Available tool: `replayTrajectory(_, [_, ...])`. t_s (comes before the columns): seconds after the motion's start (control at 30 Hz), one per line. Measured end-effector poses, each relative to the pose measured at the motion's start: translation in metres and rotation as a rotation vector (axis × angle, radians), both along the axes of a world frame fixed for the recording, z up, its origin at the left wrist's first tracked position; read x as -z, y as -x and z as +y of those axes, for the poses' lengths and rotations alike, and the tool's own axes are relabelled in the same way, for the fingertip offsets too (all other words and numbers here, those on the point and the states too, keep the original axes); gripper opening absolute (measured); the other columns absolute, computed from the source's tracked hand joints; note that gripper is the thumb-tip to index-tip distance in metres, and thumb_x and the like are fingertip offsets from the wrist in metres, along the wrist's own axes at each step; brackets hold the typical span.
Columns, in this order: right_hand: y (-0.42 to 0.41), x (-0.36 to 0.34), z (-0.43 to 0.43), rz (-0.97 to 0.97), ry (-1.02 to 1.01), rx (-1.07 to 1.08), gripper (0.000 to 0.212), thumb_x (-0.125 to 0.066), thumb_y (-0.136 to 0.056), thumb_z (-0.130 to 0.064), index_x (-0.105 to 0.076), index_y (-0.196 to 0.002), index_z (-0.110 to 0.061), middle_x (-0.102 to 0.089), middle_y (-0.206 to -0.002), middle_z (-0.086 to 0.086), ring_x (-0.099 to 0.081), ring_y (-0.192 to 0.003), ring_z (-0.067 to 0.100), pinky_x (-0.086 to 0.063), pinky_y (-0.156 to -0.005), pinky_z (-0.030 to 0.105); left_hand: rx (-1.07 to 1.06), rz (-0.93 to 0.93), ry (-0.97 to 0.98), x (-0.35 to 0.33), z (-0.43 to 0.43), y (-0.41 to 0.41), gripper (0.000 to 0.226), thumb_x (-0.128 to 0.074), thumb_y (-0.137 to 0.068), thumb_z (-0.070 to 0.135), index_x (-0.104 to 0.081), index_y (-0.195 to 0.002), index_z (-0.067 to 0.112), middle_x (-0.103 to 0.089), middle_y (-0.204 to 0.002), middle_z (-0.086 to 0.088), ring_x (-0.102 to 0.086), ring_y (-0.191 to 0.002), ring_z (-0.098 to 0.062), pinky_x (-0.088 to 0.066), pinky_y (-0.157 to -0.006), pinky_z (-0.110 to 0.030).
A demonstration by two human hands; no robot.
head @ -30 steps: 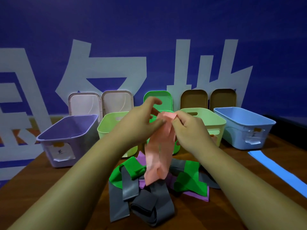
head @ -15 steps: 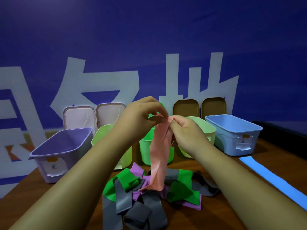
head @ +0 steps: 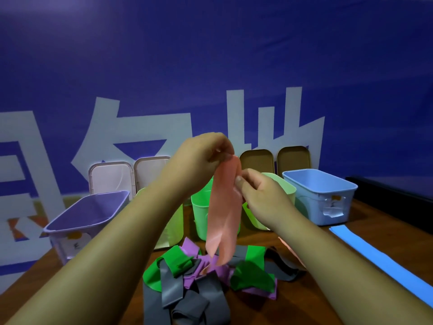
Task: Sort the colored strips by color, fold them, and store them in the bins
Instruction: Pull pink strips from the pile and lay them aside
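Observation:
A pink strip [head: 224,207] hangs doubled over in the air above the table. My left hand [head: 201,156] pinches its top fold, and my right hand [head: 260,198] pinches its right edge a little lower. Under it lies a tangled pile of green strips [head: 251,276], grey strips [head: 187,303] and purple strips [head: 219,274]. A blue strip [head: 379,259] lies flat at the right. Behind stand a purple bin [head: 86,214], a bright green bin [head: 201,219], pale green bins [head: 278,186] and a blue bin [head: 321,195].
Several lids lean against the blue banner wall behind the bins: pinkish-white lids [head: 112,179] at left, brown lids [head: 256,163] at right. The brown wooden table [head: 339,289] runs to a dark edge at the far right.
My left hand has lifted the pink strip's top higher, and my right hand has slid down along its edge. The view has tilted up, so bins and pile sit lower in frame.

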State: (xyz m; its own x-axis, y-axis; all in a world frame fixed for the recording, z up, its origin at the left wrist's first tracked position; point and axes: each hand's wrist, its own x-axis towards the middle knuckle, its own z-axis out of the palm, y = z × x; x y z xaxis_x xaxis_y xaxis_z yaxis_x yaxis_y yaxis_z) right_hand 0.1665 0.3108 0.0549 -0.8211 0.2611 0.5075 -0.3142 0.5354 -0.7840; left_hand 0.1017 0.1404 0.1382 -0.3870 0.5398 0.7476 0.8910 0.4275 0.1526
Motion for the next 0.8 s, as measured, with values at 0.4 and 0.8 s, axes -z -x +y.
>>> replayTrajectory(0.4, [-0.008,0.017,-0.004,-0.043,0.203,-0.105,0.024,-0.052,-0.110,-0.047,-0.073,-0.118,-0.038,-0.078,-0.107,-0.019,-0.073,-0.103,0.005,-0.056,-0.088,0.028,-0.105,-0.010,-0.055,-0.071,0.007,-0.004,0.006,-0.069,-0.099,0.020,-0.072,-0.102,0.023,-0.070,-0.094,0.009,-0.064,-0.088,-0.010,-0.047,-0.074,-0.018])
replayTrajectory(0.8, [-0.006,0.071,-0.011,-0.315,0.350,-0.207,0.019,-0.064,-0.107,-0.021,-0.074,-0.122,-0.025,-0.084,-0.101,-0.004,-0.079,-0.097,0.016,-0.061,-0.087,0.034,-0.170,-0.048,-0.087,-0.081,0.012,0.006,0.011,-0.062,-0.101,0.018,-0.072,-0.105,0.019,-0.070,-0.100,0.002,-0.068,-0.089,-0.020,-0.058,-0.076,-0.036])
